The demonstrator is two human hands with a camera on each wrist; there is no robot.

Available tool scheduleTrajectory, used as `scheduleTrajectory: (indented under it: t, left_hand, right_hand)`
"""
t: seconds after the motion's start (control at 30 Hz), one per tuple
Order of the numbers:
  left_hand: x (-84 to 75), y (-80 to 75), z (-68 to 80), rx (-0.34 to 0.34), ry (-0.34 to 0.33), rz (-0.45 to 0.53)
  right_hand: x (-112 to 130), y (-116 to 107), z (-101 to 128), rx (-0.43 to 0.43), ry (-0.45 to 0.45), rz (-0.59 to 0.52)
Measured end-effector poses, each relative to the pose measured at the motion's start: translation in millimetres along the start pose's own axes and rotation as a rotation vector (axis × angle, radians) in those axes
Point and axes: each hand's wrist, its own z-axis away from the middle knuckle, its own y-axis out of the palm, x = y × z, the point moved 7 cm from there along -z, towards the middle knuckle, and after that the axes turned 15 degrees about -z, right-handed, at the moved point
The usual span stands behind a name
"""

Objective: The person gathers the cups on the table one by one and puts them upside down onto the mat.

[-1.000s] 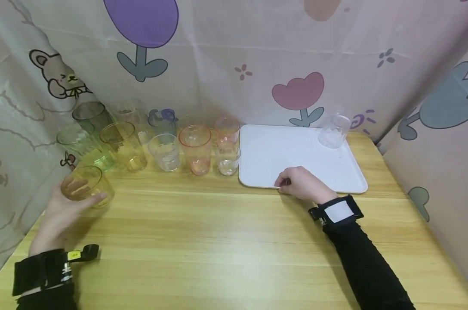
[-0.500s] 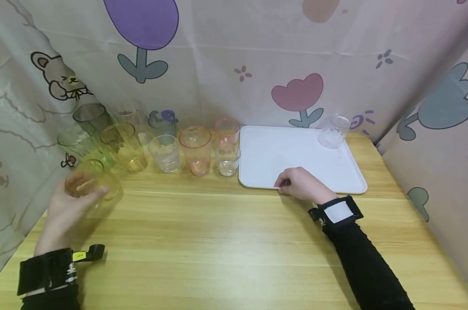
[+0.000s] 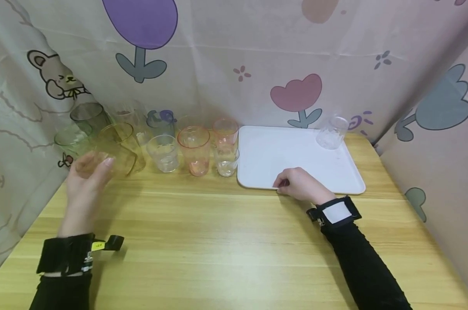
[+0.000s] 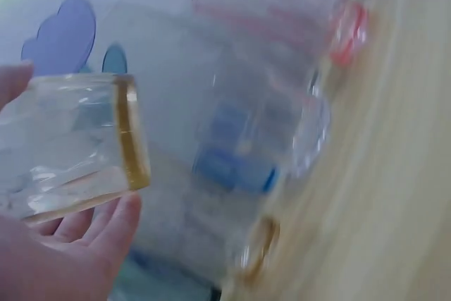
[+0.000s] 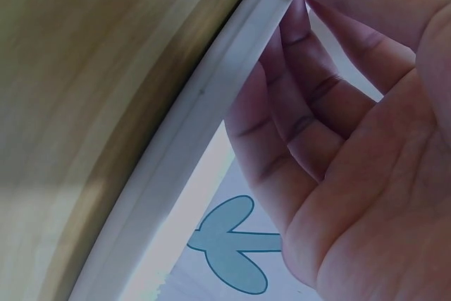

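My left hand (image 3: 83,185) grips a see-through amber cup (image 4: 77,146), thumb on one side and fingers on the other. In the left wrist view the cup lies sideways across the hand, its thick amber base pointing right. In the head view it overlaps a taller yellow cup (image 3: 131,142) and is hard to make out. My right hand (image 3: 300,185) pinches the front edge of a white tray (image 3: 269,150), as the right wrist view shows with the tray's rim (image 5: 204,96) at the thumb and fingertips. A clear cup (image 3: 331,134) stands at the tray's back right.
Left of the tray, several cups crowd the back: green (image 3: 72,138), grey (image 3: 87,115), blue (image 3: 160,125), clear (image 3: 163,156), orange-pink (image 3: 195,150), pink (image 3: 225,130) and small clear (image 3: 226,162). A printed curtain (image 3: 210,64) hangs behind the wooden table (image 3: 203,241).
The left hand has carried the amber cup up, away from the person and slightly right, tilting it in front of the yellow cup. The right hand stays at the tray edge.
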Motion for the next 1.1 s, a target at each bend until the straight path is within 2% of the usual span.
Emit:
scheduleTrajectory:
  t: [0.13, 0.27, 0.37, 0.47, 0.77, 0.9, 1.1]
  left_hand:
    - [-11.6, 28.6, -5.1, 0.025, 0.056, 0.231]
    - [-20.7, 55.9, -9.8, 0.007, 0.083, 0.328]
    - [-24.4, 77.0, -11.8, -0.013, 0.083, 0.343]
    - [-25.9, 98.8, -12.0, 0.006, 0.066, 0.334]
    - [-26.3, 158.3, -3.7, 0.144, 0.066, 0.258]
    - [-30.2, 185.1, 4.0, 0.185, 0.080, 0.265]
    - [-28.7, 223.1, 17.9, 0.249, 0.049, 0.293]
  right_hand:
    - [0.6, -1.2, 0.2, 0.002, -0.008, 0.000]
    - [0.8, -1.6, 1.3, 0.002, -0.018, -0.003]
    - [-0.1, -1.3, 1.5, 0.002, -0.020, -0.007]
    - [-1.2, -0.6, 1.1, 0.000, -0.017, -0.007]
    - [1.2, 0.5, 0.1, -0.001, -0.006, -0.002]
    - [2.8, -0.1, 1.0, -0.001, -0.011, -0.003]
    - [2.2, -0.1, 0.9, -0.005, -0.015, -0.012]
